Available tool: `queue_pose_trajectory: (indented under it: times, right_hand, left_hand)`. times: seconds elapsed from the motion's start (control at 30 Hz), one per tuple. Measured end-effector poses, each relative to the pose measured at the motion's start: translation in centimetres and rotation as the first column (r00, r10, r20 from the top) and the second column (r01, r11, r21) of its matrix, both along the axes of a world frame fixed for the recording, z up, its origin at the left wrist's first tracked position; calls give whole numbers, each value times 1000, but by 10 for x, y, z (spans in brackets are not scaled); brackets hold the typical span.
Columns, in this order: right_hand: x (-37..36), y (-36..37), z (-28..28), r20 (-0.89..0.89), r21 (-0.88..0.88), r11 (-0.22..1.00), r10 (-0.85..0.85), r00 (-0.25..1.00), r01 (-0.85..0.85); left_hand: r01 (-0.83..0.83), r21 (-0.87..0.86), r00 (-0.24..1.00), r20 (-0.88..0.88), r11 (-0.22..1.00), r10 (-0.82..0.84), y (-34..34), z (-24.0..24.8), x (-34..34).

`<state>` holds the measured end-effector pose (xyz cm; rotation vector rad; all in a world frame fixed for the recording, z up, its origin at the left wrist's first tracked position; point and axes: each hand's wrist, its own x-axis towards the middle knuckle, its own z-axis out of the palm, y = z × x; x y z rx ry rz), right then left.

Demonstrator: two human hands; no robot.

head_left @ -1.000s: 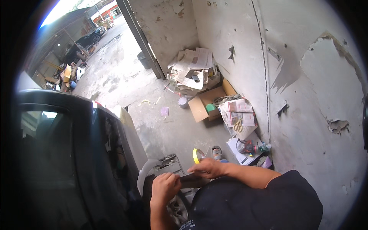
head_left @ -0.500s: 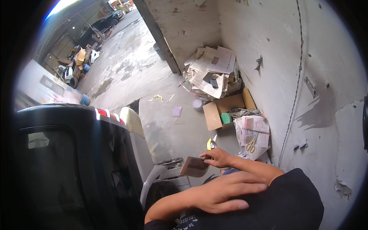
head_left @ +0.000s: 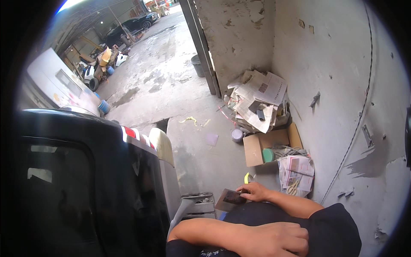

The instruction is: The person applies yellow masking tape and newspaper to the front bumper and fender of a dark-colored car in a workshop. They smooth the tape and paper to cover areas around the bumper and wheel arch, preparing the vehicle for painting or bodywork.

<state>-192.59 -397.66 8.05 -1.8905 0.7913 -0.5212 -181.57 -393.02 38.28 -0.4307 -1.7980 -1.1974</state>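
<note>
A flat, brown rectangular sheet (head_left: 225, 200) with a dark patch is pinched at its right edge by my right hand (head_left: 255, 192). The sheet tilts over the floor beside the dark vehicle. My left hand (head_left: 280, 240) lies across the front of my dark shirt, its fingers curled in. The palm is turned away, so anything inside it is hidden. Just beyond my right hand is a small yellow object (head_left: 246, 178), partly covered. Scissors (head_left: 293, 187) with pale handles lie on printed papers (head_left: 301, 166) to the right of that hand.
A dark vehicle (head_left: 85, 180) with a red-and-white tail light fills the left side. An open cardboard box (head_left: 254, 150) holds cables and a green-lidded container (head_left: 268, 155). Piled newspapers (head_left: 257, 100) stand behind it, next to a peeling wall (head_left: 325, 55). A purple square (head_left: 212, 139) lies on the floor.
My left hand has moved down and right, and its spread fingers have curled in. My right hand keeps hold of the brown sheet. The view has shifted, moving the surroundings down and right.
</note>
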Motion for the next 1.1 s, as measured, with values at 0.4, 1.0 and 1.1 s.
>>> queue_pose_trajectory:
  times: [0.4,1.0,1.1]
  right_hand:
    - [98,-65,33,-65,-3,994,-111,992,111]
    - [132,-120,17,-13,-123,992,12,1000,-14]
    - [126,-129,19,-8,-113,994,1,1000,-2]
  left_hand:
    - [200,173,966,131,964,-224,-54,7,141]
    - [-263,-124,926,245,957,287,-80,22,181]
    - [-217,-157,914,313,964,257,-91,19,178]
